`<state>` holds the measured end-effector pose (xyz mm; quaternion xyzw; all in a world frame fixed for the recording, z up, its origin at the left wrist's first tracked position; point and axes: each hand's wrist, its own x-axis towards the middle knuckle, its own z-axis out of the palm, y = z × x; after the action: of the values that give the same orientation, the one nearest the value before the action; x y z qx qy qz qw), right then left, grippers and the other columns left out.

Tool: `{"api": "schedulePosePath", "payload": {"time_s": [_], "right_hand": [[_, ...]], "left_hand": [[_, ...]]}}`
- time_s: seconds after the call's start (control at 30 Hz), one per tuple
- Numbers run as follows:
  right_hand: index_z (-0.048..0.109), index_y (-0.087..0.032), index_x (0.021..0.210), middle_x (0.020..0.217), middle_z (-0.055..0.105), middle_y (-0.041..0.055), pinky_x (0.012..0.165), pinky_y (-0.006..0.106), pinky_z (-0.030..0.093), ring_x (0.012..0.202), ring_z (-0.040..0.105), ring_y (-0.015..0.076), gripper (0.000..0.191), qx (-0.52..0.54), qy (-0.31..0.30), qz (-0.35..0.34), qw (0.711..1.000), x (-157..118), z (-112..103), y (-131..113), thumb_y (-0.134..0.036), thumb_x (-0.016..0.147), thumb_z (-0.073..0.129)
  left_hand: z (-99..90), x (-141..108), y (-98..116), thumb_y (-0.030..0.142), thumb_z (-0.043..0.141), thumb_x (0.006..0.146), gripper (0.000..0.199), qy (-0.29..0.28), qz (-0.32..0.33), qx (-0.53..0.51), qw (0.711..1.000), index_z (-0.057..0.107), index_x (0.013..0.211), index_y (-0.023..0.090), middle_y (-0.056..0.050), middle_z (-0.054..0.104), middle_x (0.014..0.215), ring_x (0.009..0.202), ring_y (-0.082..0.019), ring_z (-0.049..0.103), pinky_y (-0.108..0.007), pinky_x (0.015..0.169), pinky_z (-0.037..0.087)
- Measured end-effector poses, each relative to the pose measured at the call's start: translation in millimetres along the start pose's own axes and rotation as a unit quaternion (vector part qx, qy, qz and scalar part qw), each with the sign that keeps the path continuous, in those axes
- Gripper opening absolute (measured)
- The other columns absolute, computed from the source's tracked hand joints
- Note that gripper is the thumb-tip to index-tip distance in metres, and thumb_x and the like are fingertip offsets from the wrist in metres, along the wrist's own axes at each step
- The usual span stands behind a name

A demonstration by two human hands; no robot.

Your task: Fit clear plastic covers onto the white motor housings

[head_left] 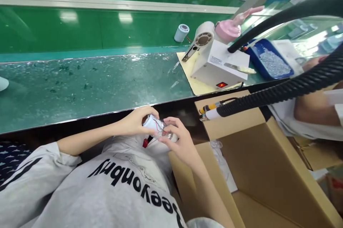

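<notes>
Over my lap, just off the bench edge, both hands hold a small white cylindrical part with thin wires (152,122). My left hand (138,121) is closed around its left end, thumb below and fingers above. At the right end my right hand (178,138) pinches, its fingers bent over a clear or whitish piece that I cannot make out well. A red connector (145,143) dangles beneath the part on dark leads.
A white box with a lit red switch (206,65) stands on the green bench (107,85), a tape roll (204,37) beside it. Black hoses cross at right above an open carton (257,171). A blue tray (270,60) holds small pieces. A co-worker's arm (308,110) shows at far right.
</notes>
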<state>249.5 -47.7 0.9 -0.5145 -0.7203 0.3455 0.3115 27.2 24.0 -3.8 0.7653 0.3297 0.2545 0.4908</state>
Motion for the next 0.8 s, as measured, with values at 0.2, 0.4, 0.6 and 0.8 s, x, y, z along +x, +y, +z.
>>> {"api": "schedulePosePath", "payload": {"time_s": [0.2, 0.4, 0.6, 0.8], "right_hand": [[0.071, -0.022, 0.067, 0.099, 0.071, 0.0074, 0.082, 0.037, 0.057, 0.093, 0.072, 0.0236, 0.025, 0.103, 0.113, 0.073, 0.986, -1.7, 3.9, -4.5, -0.029, 0.09, 0.069], [0.072, -0.024, 0.061, 0.097, 0.077, 0.0072, 0.086, 0.043, 0.062, 0.097, 0.076, 0.0284, 0.032, 0.279, 0.13, 0.119, 0.944, 2.7, -0.7, 2.0, -0.044, 0.085, 0.08], [0.077, -0.031, 0.115, 0.133, 0.072, 0.0085, 0.106, 0.05, 0.056, 0.126, 0.067, 0.0323, 0.039, 0.101, 0.057, -0.017, 0.993, -6.4, -5.0, 2.2, -0.03, 0.079, 0.088], [0.069, -0.029, 0.123, 0.136, 0.07, 0.0113, 0.1, 0.05, 0.06, 0.125, 0.068, 0.032, 0.04, 0.118, 0.049, -0.02, 0.992, -17.7, -3.0, 3.5, -0.032, 0.086, 0.083]], "left_hand": [[10.1, 0.3, -21.8, 0.057, 0.087, 0.07, 0.061, -0.022, 0.031, 0.01, 0.999, 0.075, 0.121, 0.025, -0.011, 0.062, 0.118, 0.113, -0.028, 0.06, -0.044, 0.1, 0.051], [9.0, -2.6, -15.8, 0.04, 0.087, 0.074, 0.065, -0.086, -0.015, -0.11, 0.99, 0.067, 0.134, 0.027, -0.012, 0.066, 0.137, 0.125, -0.03, 0.062, -0.045, 0.108, 0.05], [8.4, -7.2, -5.9, 0.037, 0.088, 0.074, 0.066, -0.056, -0.102, -0.322, 0.94, 0.064, 0.134, 0.021, -0.015, 0.064, 0.139, 0.116, -0.027, 0.067, -0.038, 0.095, 0.056], [-2.0, -7.5, 2.7, 0.04, 0.088, 0.075, 0.072, -0.098, -0.058, -0.246, 0.962, 0.063, 0.14, 0.026, -0.013, 0.062, 0.144, 0.126, -0.03, 0.064, -0.039, 0.098, 0.056]]}}
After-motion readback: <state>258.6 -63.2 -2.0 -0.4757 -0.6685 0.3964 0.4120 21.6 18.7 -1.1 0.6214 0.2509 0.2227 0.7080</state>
